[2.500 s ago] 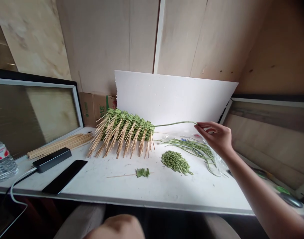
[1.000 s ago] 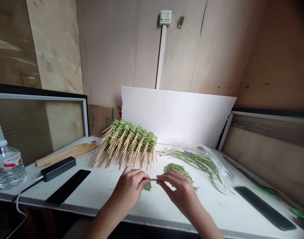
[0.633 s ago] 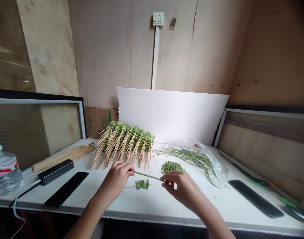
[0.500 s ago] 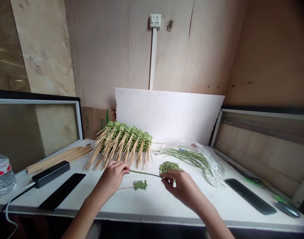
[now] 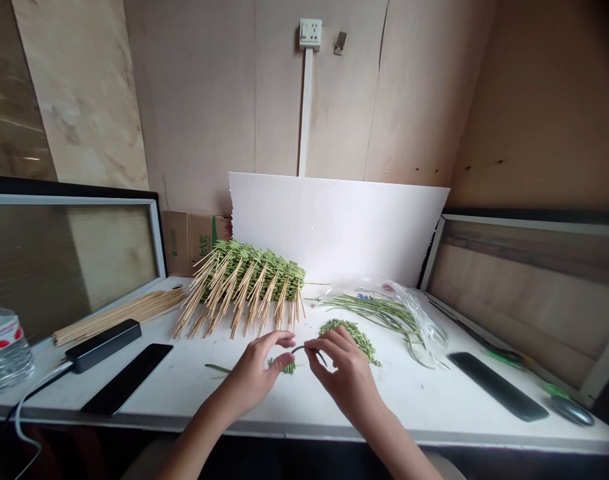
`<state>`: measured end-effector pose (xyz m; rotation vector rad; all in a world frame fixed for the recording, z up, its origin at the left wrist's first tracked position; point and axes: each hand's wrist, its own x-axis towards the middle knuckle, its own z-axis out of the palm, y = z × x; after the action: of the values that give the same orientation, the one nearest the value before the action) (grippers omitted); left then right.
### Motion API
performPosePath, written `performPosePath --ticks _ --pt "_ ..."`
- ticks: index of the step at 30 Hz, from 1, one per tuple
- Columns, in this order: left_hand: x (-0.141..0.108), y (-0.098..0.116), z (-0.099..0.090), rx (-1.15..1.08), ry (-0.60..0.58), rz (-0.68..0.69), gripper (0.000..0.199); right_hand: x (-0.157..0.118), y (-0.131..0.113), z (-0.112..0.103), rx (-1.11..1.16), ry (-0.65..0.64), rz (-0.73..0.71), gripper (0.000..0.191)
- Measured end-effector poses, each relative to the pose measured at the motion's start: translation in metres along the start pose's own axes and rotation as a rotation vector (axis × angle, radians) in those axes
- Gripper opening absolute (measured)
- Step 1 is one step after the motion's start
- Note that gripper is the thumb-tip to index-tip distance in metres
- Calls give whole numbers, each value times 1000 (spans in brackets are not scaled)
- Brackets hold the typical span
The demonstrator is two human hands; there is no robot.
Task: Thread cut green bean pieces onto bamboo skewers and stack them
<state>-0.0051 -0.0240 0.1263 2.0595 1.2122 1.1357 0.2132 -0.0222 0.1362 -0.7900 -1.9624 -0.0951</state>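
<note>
A short, curved green bean piece (image 5: 299,348) is pinched in my right hand (image 5: 342,363), with one end reaching toward my left hand (image 5: 262,363). My left hand's thumb and fingers are apart. Below and between the hands, a small skewered row of cut beans (image 5: 288,367) is partly hidden by my left hand. Behind my right hand lies a pile of cut bean pieces (image 5: 359,335). Another bean piece (image 5: 217,368) rests left of my left hand. Stacked bean skewers (image 5: 254,273) stand farther back.
Bare skewers (image 5: 119,315), a black box (image 5: 104,343) and a dark flat slab (image 5: 129,379) lie left, beside a water bottle (image 5: 4,347). Long beans (image 5: 384,313) in clear plastic, another dark slab (image 5: 497,387) and a mouse (image 5: 572,410) are right.
The long bean stretched between my hands is gone from there; a short curved piece shows instead. My left hand has opened and moved right. A bean piece now lies on the left.
</note>
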Motion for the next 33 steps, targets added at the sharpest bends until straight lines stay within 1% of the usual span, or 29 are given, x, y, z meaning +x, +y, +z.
performPosePath --ticks 3,5,9,12,18,25,33 --pt "-1 14 6 -115 -2 1 28 -1 -3 2 57 -7 -19 16" --pt "0 16 2 -110 31 7 23 1 -3 1 85 6 -23 16" --pt "0 14 -11 -18 105 32 17 3 -4 -4 120 47 -43 13" --pt "0 12 -16 14 133 45 16 3 -5 -7 135 31 -73 15" --pt "-1 13 -15 49 131 76 14 2 -8 -9 166 17 -134 19" --pt "-1 12 -14 50 131 69 14 -1 -10 -7 173 56 -168 24" --pt "-1 11 -11 31 128 74 15 0 -17 -6 167 116 -198 29"
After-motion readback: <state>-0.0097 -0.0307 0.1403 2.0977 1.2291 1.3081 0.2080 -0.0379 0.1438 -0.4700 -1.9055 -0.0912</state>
